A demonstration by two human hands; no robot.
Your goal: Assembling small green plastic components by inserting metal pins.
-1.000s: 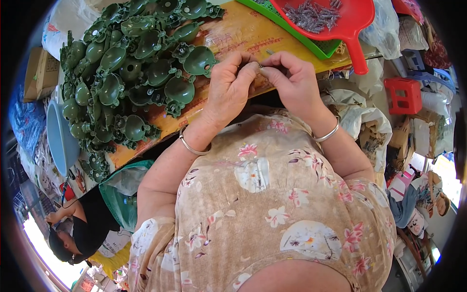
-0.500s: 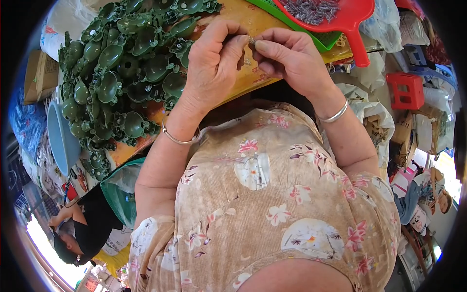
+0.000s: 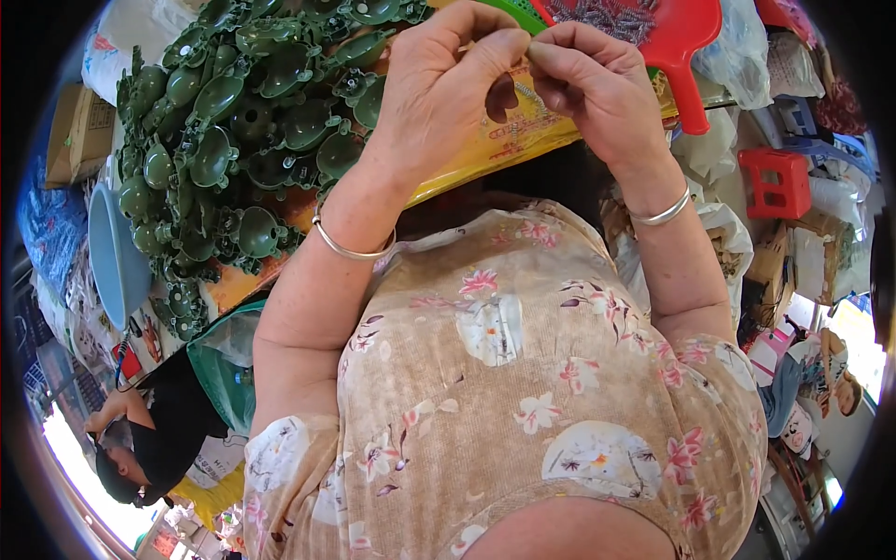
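My left hand (image 3: 443, 89) and my right hand (image 3: 602, 84) meet fingertip to fingertip above the yellow-covered table (image 3: 457, 179). Thumb and forefinger are pinched on each. Half a second ago a small metal coil spring showed between them; now the fingertips hide nearly all of it. Beneath the hands, a few loose springs (image 3: 528, 94) lie on the table. Left of my left hand is a large heap of dark green, bowl-shaped plastic parts (image 3: 215, 98). Just beyond my right hand, more springs (image 3: 618, 19) fill a red scoop (image 3: 693, 105) with a handle.
Under the scoop is a green plastic tray (image 3: 659, 73). A pale blue basin (image 3: 119, 257) stands left of the heap, near a cardboard box (image 3: 82, 135). Off to the right is a red stool (image 3: 775, 183). Another person (image 3: 159, 439) is at the lower left.
Both hands have moved away from my body and slightly right, still pinched together. The spring seen between my fingertips is now mostly hidden, and the loose springs on the table show more.
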